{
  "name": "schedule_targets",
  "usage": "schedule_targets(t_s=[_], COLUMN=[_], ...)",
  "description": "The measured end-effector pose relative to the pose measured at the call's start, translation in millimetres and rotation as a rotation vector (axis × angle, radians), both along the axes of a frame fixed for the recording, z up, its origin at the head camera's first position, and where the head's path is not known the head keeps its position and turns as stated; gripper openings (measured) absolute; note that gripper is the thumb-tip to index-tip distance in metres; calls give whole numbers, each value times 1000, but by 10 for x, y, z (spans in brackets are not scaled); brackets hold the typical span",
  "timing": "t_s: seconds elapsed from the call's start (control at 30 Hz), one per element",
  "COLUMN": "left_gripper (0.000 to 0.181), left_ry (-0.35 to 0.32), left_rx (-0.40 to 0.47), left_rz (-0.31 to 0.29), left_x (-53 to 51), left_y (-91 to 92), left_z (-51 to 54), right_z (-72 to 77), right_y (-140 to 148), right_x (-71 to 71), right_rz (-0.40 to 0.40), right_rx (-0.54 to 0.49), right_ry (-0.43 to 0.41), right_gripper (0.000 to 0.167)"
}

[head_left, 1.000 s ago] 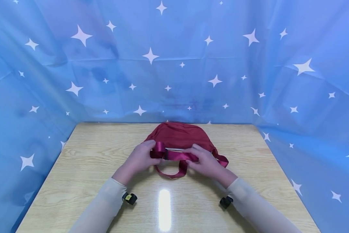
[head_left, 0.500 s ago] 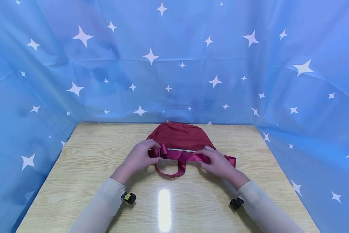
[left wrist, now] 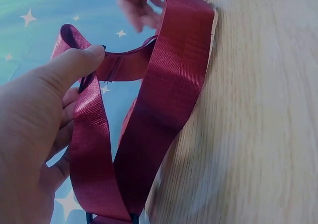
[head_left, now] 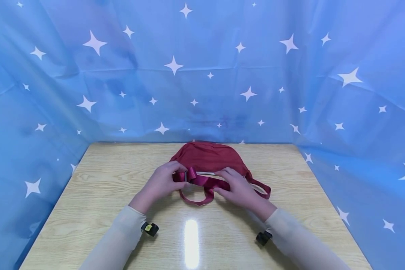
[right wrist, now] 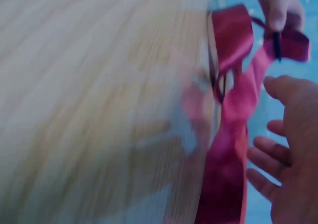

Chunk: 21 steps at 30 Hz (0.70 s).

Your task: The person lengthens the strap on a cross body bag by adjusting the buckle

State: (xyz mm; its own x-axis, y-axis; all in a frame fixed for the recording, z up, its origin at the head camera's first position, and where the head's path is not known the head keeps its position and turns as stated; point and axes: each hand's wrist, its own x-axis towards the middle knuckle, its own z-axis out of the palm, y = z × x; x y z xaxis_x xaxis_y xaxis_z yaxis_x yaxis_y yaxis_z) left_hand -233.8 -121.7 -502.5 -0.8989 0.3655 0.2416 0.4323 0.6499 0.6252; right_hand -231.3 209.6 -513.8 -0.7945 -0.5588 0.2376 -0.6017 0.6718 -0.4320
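A dark red bag (head_left: 210, 155) lies at the back of the table, its pale zipper (head_left: 205, 173) towards me. My left hand (head_left: 161, 182) pinches a shiny red strap (left wrist: 171, 70) at its black slider buckle (right wrist: 277, 46), thumb on top. A short loop of strap stands up beside those fingers. My right hand (head_left: 237, 189) is at the strap's middle in the head view; in the right wrist view its thumb and fingers are spread beside the strap, apart from it. Another red loop (head_left: 197, 203) lies on the table below the bag.
The wooden table (head_left: 97, 187) runs to a blue star-patterned curtain (head_left: 202, 93) behind and at both sides. A strap end (head_left: 264, 189) curves out right of the bag. Black wrist cameras (head_left: 149, 228) sit at both cuffs.
My right hand moved right along the strap, then back left. The strap looked stretched flatter midway and now sags with a twist. My left hand keeps hold of the buckle, nearly still.
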Motion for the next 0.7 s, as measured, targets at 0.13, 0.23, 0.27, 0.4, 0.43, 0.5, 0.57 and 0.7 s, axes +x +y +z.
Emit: schedule_targets(t_s=[0.13, 0.23, 0.27, 0.4, 0.43, 0.5, 0.57, 0.7], left_gripper=[42, 42, 42, 42, 43, 43, 43, 43], left_ry=[4, 4, 3, 19, 26, 36, 38, 30], left_rx=[5, 5, 5, 6, 6, 6, 4, 8], left_rz=[-4, -4, -2, -1, -2, -4, -6, -7], left_x=[-2, -7, -9, -21, -23, -25, -25, -24], left_y=[30, 40, 37, 32, 30, 32, 35, 44], left_z=[6, 7, 5, 5, 6, 7, 5, 1], right_z=[11, 10, 6, 4, 4, 2, -1, -28], right_y=[-228, -366, -406, -510, -525, -549, -565, -596], right_x=[-9, -23, -28, -41, -45, -54, -65, -90], right_rz=[37, 75, 82, 82, 77, 68, 65, 70], right_rx=[-21, -37, -38, -36, -29, -14, -8, -18], right_ry=[-7, -22, -27, -41, -43, -44, -43, -23], right_gripper=[57, 58, 59, 62, 62, 61, 61, 59])
